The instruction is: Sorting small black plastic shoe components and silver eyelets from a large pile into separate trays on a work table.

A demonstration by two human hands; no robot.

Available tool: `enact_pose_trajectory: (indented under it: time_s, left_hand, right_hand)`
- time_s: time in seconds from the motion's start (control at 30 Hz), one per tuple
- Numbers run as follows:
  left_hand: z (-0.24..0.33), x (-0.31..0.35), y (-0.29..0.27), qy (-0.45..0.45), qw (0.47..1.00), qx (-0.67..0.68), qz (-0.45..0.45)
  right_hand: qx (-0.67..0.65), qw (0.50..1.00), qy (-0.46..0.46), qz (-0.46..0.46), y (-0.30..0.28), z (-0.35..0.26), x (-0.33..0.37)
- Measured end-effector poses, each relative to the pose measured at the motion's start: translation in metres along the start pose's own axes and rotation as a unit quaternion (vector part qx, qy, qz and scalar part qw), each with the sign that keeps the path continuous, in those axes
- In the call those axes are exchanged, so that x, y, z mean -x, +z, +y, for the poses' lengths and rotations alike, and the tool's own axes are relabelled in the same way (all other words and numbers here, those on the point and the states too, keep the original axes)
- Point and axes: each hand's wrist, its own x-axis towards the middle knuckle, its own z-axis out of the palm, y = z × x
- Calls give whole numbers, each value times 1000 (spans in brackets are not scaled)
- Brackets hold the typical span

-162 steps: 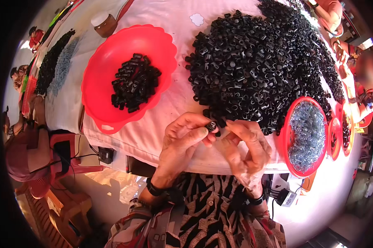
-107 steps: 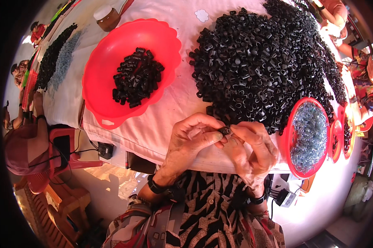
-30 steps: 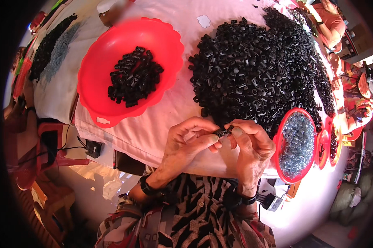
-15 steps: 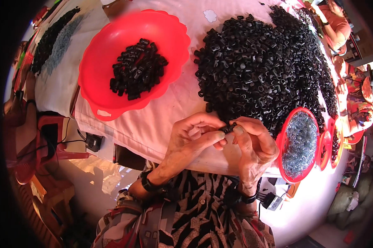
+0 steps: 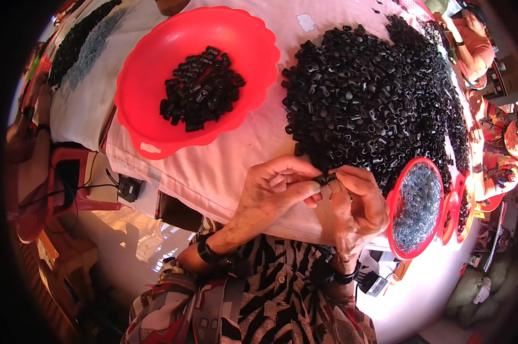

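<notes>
My left hand [image 5: 267, 192] and my right hand [image 5: 359, 203] meet in front of me near the table's front edge. Between their fingertips is a small black plastic part [image 5: 326, 179], pinched from both sides; fingers hide much of it. Just beyond the hands spreads a big heap of similar black plastic parts [image 5: 373, 97], some showing hollow, ring-like ends. Over to the left sits a wide red bowl [image 5: 138, 69] with a scalloped rim, holding a smaller pile of black parts [image 5: 204, 89]. Beside my right hand stands a red bowl of tiny shiny silvery-blue pieces [image 5: 418, 209].
A pale pink cloth [image 5: 213, 178] covers the table. More red bowls [image 5: 451, 215] stand at the right edge. Other people [image 5: 474, 49] sit along the right side, and another person's arm [image 5: 35, 126] shows at far left, near black and grey heaps [image 5: 84, 43].
The view has shifted slightly, so the bowl and heap appear a little farther right. Both hands keep the small black part pinched between them, with only slight finger movement.
</notes>
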Motion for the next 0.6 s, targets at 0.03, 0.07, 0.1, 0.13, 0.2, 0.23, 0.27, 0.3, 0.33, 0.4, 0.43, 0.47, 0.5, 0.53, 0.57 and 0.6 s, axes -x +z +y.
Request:
enact_pose_trajectory:
  time_s: [0.03, 0.07, 0.1, 0.13, 0.2, 0.23, 0.27, 0.3, 0.33, 0.4, 0.43, 0.47, 0.5, 0.53, 0.57, 0.6]
  left_hand:
    - [-2, 0, 0, 1, 1000, 3, -3]
    - [-4, 0, 0, 3, 1000, 5, -6]
    - [-5, 0, 0, 3, 1000, 5, -4]
    - [-7, 0, -1, 14, 1000, 13, -12]
    - [-9, -1, -2, 25, 999, 21, -20]
    - [-10, -1, -2, 34, 999, 19, -24]
    - [-11, -1, -3, 43, 999, 16, -28]
    - [-11, -1, -3, 44, 999, 16, -27]
    - [-11, -1, -3, 44, 998, 16, -29]
    - [-10, -1, -4, 44, 998, 16, -30]
    - [-8, -1, -4, 35, 999, 8, -31]
    - [-7, -2, -5, 26, 999, 0, -31]
    - [-7, -1, -4, 26, 999, 0, -30]
    - [-8, -1, -4, 24, 999, 13, -26]
    - [-8, 0, -3, 21, 999, 25, -21]
    - [-10, 0, -3, 21, 999, 25, -21]
  right_hand:
    - [7, 1000, -10, 4, 1, 0, 0]
    - [14, 1000, -19, 7, 1, 1, 0]
    - [13, 1000, -19, 6, 1, 0, 1]
    - [12, 1000, 1, 10, 1, 0, 2]
    - [12, 1000, 21, 15, 1, -1, 3]
    - [11, 1000, 20, 16, 1, -1, 3]
    - [11, 1000, 19, 18, 2, -1, 3]
    - [11, 1000, 19, 18, 2, -1, 3]
    - [18, 999, 23, 21, 3, -1, 4]
    - [27, 999, 27, 23, 5, -1, 6]
    - [32, 999, 15, 26, 7, -2, 7]
    - [38, 999, 4, 29, 8, -2, 7]
    - [38, 999, 4, 29, 8, -1, 8]
    - [40, 999, 2, 27, 9, -1, 8]
    - [43, 999, 1, 26, 9, 0, 9]
    - [43, 999, 1, 26, 9, 0, 9]
